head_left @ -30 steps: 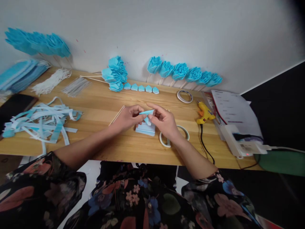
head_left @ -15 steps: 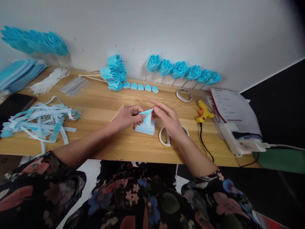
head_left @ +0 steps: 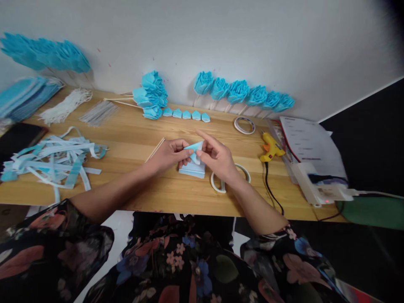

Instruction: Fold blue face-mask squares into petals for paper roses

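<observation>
Between my hands is a folded piece of light blue mask fabric (head_left: pixel 196 148), with its pale side turned towards the right. My left hand (head_left: pixel 172 154) pinches its left end between thumb and fingers. On its right edge, the thumb and fingers of my right hand (head_left: pixel 218 158) close on the fabric, the index finger reaching up past it. Just below lies a small stack of cut blue fabric pieces (head_left: pixel 193 170) on the table. White-handled scissors (head_left: pixel 217 182) lie partly hidden under my right wrist. Two thin sticks (head_left: pixel 155 150) rest beside my left hand.
Blue fabric flowers on sticks (head_left: pixel 237 91) lean along the wall, with small folded petals (head_left: pixel 186 115) in a row. A tape roll (head_left: pixel 244 125), yellow glue gun (head_left: pixel 270 147) and power strip (head_left: pixel 307 185) are on the right. Cut strips (head_left: pixel 72 158) and masks (head_left: pixel 28 99) lie left.
My right thumb has come down onto the fabric's right side, folding its pale flap over. My left hand keeps its pinch in nearly the same place.
</observation>
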The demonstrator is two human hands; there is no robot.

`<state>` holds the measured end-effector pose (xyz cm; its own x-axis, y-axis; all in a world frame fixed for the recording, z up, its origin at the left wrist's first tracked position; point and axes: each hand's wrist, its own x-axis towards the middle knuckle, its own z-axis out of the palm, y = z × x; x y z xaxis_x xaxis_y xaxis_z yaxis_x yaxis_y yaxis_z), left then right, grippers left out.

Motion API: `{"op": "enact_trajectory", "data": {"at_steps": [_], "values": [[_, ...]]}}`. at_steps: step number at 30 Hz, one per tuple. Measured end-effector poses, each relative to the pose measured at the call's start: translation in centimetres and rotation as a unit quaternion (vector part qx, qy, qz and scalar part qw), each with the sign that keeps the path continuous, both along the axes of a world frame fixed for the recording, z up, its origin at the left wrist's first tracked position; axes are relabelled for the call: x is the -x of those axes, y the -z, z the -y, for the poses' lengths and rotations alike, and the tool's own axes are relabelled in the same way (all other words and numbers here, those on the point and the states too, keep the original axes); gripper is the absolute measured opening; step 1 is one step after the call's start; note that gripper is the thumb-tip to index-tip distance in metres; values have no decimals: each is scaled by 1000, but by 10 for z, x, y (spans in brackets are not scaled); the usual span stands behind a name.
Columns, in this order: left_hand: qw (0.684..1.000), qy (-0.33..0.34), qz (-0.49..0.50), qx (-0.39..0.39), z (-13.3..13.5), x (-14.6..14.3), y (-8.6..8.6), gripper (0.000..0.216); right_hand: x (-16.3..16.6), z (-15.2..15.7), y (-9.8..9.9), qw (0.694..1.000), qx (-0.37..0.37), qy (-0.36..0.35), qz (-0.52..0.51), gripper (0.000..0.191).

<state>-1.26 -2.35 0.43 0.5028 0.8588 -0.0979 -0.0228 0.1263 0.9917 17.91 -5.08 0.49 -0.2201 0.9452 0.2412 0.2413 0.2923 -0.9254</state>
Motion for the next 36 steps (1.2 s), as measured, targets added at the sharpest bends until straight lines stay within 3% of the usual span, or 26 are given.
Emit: {"op": "enact_trajectory", "data": {"at_steps": [4,9,15,21,26,32,36], "values": [[993,-26,78,80,-4,2,-1,35,-7,-1,-5,994,-102,46,23,41],[984,-31,123,128,-5,3,-2,37,-11,-2,-8,952,-259,48,158,34],[983,-10,123,134,-2,1,-2,38,-7,-3,-2,934,-296,11,199,28],[991,-13,92,95,-1,1,0,36,-6,-3,1,959,-237,30,150,9],[997,-20,70,37,-1,1,1,34,-2,-1,0,987,-138,26,74,3],[998,-21,53,6,0,0,0,33,1,-3,5,999,4,11,-38,14],[999,-19,47,4,0,0,0,33,2,-3,4,996,57,17,-68,21]]}}
